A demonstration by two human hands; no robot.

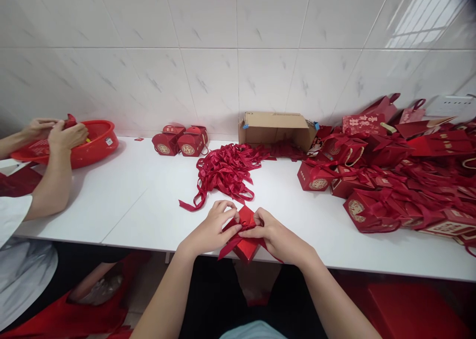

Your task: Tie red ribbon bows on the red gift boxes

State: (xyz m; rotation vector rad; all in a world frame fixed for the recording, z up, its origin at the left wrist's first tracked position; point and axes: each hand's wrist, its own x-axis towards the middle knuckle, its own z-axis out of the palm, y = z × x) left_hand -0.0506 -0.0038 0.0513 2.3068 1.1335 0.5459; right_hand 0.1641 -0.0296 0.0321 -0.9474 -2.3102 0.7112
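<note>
A small red gift box (246, 247) sits at the near edge of the white table (122, 200), with a red ribbon (238, 232) crossing its top. My left hand (213, 226) pinches the ribbon and the box's left top corner. My right hand (273, 235) pinches the ribbon on the right side of the box top. Both hands have their fingers closed on it. A ribbon tail hangs down past the table edge on the left of the box.
A heap of red ribbons (226, 170) lies just beyond my hands. Two finished red boxes (180, 140) stand by the wall, next to an open cardboard carton (277, 128). Several red boxes and bags (394, 175) fill the right. At left another person's hands (61, 133) work over a red basin (92, 143).
</note>
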